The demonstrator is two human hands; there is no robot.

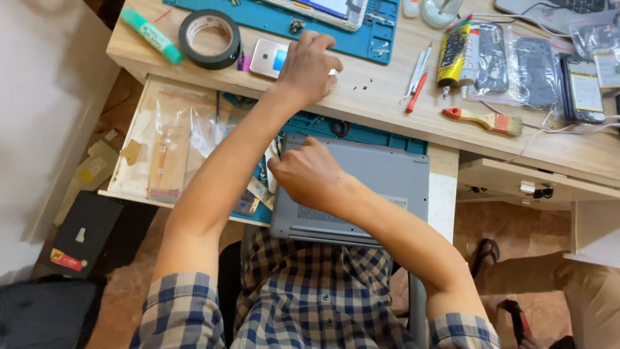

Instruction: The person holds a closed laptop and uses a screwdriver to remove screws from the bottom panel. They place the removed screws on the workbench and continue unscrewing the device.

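We note our left hand (309, 68) curled near the bench's front edge, contents unseen, and our right hand (309, 173) pinching at the upturned grey laptop (371, 184) in the open drawer (139, 152); it overhangs, so a slip could tip it.
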